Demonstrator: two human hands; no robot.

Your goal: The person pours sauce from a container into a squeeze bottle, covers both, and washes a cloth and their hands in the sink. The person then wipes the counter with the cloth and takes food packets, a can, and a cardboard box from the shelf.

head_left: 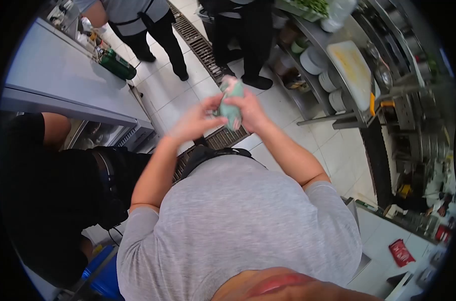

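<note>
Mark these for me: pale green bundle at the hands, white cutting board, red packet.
Pale green bundle [231,111]: head view, on its side below the right thumb, blurred.
White cutting board [349,70]: head view, middle of its yellow-stained top face.
Red packet [401,253]: head view, middle of its upper face.

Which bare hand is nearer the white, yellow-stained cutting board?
The right hand, holding the pale-green bundle from that side; the left hand is farther off.

Left hand [195,122] motion-blurred, finger outlines smeared. Green-and-pink bundle [230,111] blurred too, partly covered by right hand [251,113]; material undetermined. Grey-topped co-worker [140,17] and black-trousered co-worker [243,42] both cropped above. Greens [313,6] at counter's [314,37] far end also cut off. Red packet's [401,252] print illegible.
</note>
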